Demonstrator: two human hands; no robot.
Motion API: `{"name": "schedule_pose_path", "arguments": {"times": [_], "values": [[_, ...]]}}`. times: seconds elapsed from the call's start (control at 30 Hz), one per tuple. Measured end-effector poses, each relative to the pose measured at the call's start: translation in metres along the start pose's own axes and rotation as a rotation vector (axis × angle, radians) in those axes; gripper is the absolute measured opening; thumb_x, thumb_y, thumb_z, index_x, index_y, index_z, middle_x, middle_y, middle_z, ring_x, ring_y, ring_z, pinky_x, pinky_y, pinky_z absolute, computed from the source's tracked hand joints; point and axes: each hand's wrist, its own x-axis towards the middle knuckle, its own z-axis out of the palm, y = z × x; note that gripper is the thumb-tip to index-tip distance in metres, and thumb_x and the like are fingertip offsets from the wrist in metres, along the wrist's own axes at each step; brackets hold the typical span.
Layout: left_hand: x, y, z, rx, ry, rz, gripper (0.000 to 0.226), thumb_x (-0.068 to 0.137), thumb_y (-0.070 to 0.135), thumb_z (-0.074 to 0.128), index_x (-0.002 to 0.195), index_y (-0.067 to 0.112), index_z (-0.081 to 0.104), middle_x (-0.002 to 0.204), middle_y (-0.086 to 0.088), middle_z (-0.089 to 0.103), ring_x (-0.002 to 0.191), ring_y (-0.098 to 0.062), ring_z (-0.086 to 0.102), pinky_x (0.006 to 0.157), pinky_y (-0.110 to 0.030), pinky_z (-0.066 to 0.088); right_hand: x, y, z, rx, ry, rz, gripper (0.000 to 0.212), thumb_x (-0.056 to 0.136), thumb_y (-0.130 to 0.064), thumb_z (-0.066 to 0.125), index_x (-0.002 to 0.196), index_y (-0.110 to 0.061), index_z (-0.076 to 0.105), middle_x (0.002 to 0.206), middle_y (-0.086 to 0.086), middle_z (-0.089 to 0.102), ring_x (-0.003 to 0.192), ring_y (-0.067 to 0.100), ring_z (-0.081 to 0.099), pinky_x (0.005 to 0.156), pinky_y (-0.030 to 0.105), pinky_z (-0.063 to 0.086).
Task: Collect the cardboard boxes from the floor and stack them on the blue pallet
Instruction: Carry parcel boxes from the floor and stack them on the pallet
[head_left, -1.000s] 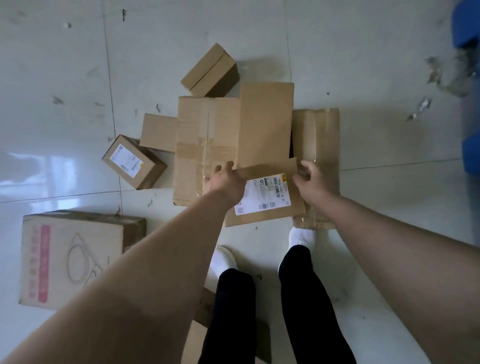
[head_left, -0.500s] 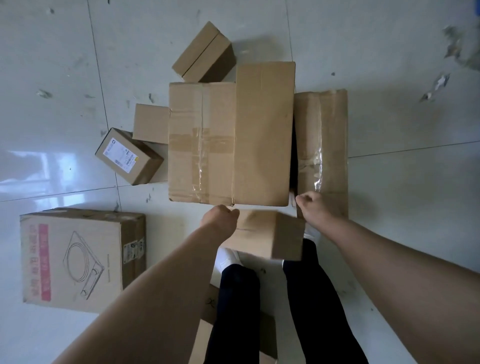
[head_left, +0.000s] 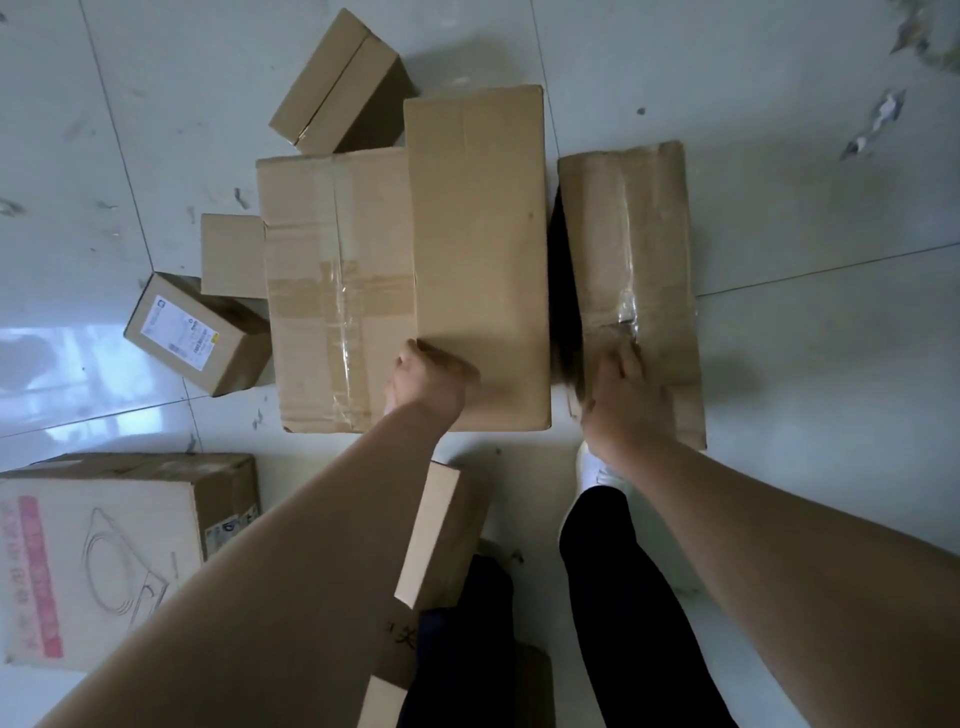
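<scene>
The big cardboard box (head_left: 467, 249) is lying on the floor (head_left: 805, 364) straight in front of the person, and the blue pallet is not showing anywhere in view. The left hand (head_left: 431, 382) is sitting curled on the box's near end, beside the tape seam; whether it is actually gripping an edge I cannot tell. The right hand (head_left: 626, 400) is resting on the near end of a flatter taped box (head_left: 634, 234) just beside the big one, across a dark gap. Its fingers (head_left: 621, 364) seem to be lying fairly straight and holding nothing, though blur is softening them. The person looks to be getting ready to lift the big box. Doing that well is probably going to mean getting a hand under each side rather than pulling on a flap, since the top is looking uneven, and keeping it level while rising. A small box (head_left: 337, 78) is touching its far corner, and a plain box (head_left: 231, 254) and a labelled box (head_left: 195, 335) are crowding its left side. A printed box (head_left: 98, 561) is sitting nearer on the left, and one more box is standing by the person's legs (head_left: 623, 597), where it could be getting underfoot.
</scene>
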Motion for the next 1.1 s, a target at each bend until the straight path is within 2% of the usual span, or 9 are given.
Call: {"name": "schedule_pose_path", "arguments": {"times": [0.1,0.17,0.33,0.53,0.63,0.77,0.83,1.0,1.1], "values": [[0.013,0.000,0.006,-0.058,0.015,-0.028,0.042,0.086,0.027,0.057,0.123,0.011,0.048,0.120,-0.010,0.058,0.108,-0.035,0.058,0.093,-0.048,0.051,0.011,-0.010,-0.003,0.193,0.294,-0.047,0.045,0.088,-0.014,0.054,0.132,-0.010,0.051,0.133,0.016,0.050,0.123,0.037,0.044,0.100,0.041,0.037],[0.023,0.000,0.008,-0.133,0.024,-0.055,0.037,0.087,0.028,0.055,0.119,0.010,0.051,0.117,-0.010,0.061,0.105,-0.034,0.060,0.091,-0.046,0.052,0.019,-0.023,-0.009,0.414,0.247,-0.074,0.042,0.092,-0.015,0.050,0.133,-0.009,0.052,0.125,0.015,0.058,0.117,0.034,0.053,0.095,0.038,0.041],[0.039,0.000,0.012,-0.270,0.100,-0.001,0.036,0.093,0.034,0.053,0.126,0.018,0.051,0.121,-0.010,0.057,0.103,-0.030,0.056,0.091,-0.039,0.049,0.043,-0.051,-0.016,0.706,-0.128,0.065,0.057,0.099,-0.039,0.043,0.151,-0.022,0.026,0.147,0.005,0.045,0.131,0.027,0.045,0.105,0.033,0.039],[0.047,-0.002,0.016,-0.326,0.135,0.059,0.040,0.094,0.037,0.051,0.132,0.023,0.049,0.121,-0.008,0.055,0.094,-0.024,0.053,0.089,-0.036,0.046,0.054,-0.062,-0.005,0.821,-0.198,0.152,0.061,0.099,-0.044,0.041,0.153,-0.027,0.018,0.150,0.002,0.041,0.134,0.025,0.043,0.109,0.034,0.036],[0.049,-0.008,0.011,-0.325,0.156,0.043,0.042,0.095,0.038,0.049,0.134,0.023,0.049,0.123,-0.008,0.053,0.104,-0.028,0.054,0.096,-0.042,0.047,0.050,-0.071,-0.001,0.846,-0.217,0.164,0.061,0.098,-0.044,0.044,0.152,-0.032,0.018,0.147,0.000,0.045,0.131,0.025,0.046,0.109,0.038,0.037],[0.063,-0.036,-0.013,-0.267,0.221,-0.011,0.046,0.096,0.038,0.045,0.140,0.024,0.043,0.130,-0.012,0.048,0.114,-0.034,0.051,0.101,-0.051,0.044,0.035,-0.101,0.016,0.825,-0.318,0.125,0.062,0.098,-0.040,0.047,0.152,-0.031,0.018,0.147,0.000,0.044,0.132,0.027,0.044,0.106,0.030,0.034],[0.075,-0.059,-0.031,-0.252,0.268,-0.052,0.048,0.093,0.041,0.045,0.139,0.026,0.044,0.128,-0.012,0.052,0.112,-0.035,0.053,0.098,-0.052,0.046,0.027,-0.124,0.031,0.876,-0.399,0.061,0.066,0.094,-0.037,0.052,0.152,-0.033,0.019,0.146,0.001,0.046,0.132,0.026,0.046,0.111,0.037,0.036],[0.086,-0.098,-0.051,-0.264,0.313,-0.138,0.048,0.087,0.046,0.044,0.131,0.027,0.047,0.122,-0.013,0.055,0.107,-0.038,0.056,0.092,-0.057,0.050,0.028,-0.160,0.062,0.839,-0.419,0.033,0.075,0.076,-0.035,0.050,0.147,-0.037,0.026,0.138,0.000,0.054,0.125,0.026,0.053,0.105,0.039,0.043],[0.075,-0.092,-0.043,-0.229,0.319,-0.148,0.046,0.094,0.040,0.040,0.135,0.020,0.043,0.132,-0.016,0.049,0.119,-0.039,0.047,0.102,-0.052,0.040,0.022,-0.157,0.050,0.693,-0.377,0.052,0.064,0.088,-0.022,0.050,0.147,-0.034,0.030,0.141,0.003,0.052,0.125,0.028,0.051,0.104,0.035,0.043]]}}
